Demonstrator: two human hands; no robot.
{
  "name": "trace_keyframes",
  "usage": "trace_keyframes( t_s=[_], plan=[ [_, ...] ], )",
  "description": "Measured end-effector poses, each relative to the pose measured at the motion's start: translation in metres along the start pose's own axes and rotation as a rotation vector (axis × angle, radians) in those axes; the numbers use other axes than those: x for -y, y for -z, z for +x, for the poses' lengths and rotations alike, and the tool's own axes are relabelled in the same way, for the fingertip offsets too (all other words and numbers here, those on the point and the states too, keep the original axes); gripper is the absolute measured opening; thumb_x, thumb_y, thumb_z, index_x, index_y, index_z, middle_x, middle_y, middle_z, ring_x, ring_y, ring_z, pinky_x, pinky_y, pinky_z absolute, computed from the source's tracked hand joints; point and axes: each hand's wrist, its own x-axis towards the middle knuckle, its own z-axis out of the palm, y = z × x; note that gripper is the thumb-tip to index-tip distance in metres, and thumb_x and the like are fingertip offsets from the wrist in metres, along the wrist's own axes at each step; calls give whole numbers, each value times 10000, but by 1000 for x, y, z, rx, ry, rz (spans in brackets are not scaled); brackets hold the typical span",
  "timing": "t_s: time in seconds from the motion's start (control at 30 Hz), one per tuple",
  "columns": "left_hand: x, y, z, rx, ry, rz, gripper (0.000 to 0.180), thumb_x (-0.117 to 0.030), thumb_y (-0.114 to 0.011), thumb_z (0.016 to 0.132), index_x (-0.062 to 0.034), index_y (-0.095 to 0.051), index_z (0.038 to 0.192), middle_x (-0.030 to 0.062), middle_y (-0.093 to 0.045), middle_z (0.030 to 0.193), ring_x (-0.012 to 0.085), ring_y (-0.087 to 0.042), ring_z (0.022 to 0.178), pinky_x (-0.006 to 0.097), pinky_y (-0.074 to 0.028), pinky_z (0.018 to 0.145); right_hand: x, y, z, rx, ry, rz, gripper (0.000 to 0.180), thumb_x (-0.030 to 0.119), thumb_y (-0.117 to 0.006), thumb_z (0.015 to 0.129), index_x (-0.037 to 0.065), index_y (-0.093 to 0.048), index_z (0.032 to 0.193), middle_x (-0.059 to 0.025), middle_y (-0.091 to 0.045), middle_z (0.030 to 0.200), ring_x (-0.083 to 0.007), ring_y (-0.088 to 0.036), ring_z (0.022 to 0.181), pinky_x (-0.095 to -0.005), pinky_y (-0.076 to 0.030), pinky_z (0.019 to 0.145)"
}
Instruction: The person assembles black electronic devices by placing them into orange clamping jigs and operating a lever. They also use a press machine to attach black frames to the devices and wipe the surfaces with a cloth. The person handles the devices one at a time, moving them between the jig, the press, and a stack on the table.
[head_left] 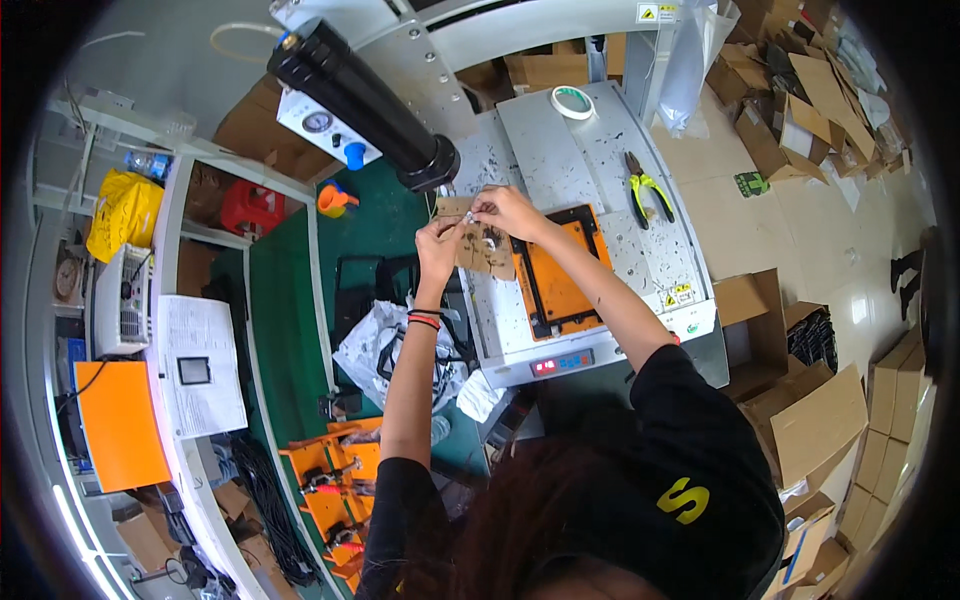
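both hands are raised over the left edge of a pale grey machine table (610, 170), working together on a piece of brown cardboard (484, 250). the cardboard is a flat, ragged-edged scrap, dull tan, with a small whitish part (489, 238) sitting against its face; that part is too small to make out in detail. the left hand (440, 245) is closed on the card's left side, fingers curled around the edge, a red and black band on its wrist. the right hand (508, 210) pinches at the card's upper edge with fingertips drawn together, gripping either the card or something tiny on it; which one cannot be told. the card hangs in the air between the hands, just above the left rim of an orange plate with a black frame (556, 275) set into the table. on the table farther back lie yellow-handled pliers (648, 187) and a roll of tape (572, 102), well apart from the hands. a thick black cylinder (365, 105) slants down from the upper left, its end near the card. below the left forearm, a crumpled plastic bag (385, 345) lies on green matting.
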Motion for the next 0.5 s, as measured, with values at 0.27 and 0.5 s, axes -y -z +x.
trace_keyframes(
  t_s=[0.27,0.5],
  plan=[
    [27,59,-61,-109,152,-68,173,-102,-697,804,49,-678,887,31,-662,787,55,-560,707,197,-452,643,40,-33,-31,2,-122,-73,187,105,-622,797,-22,-656,930,-202,-644,911,-306,-646,811,-365,-509,712],
    [94,213,-148,-368,412,126,219,-125,-663,833,53,-670,962,56,-672,846,88,-594,750,205,-458,676,126,-21,-93,22,-149,84,173,61,-562,865,-26,-604,1008,-159,-647,940,-251,-656,853,-327,-506,762]
  ],
)
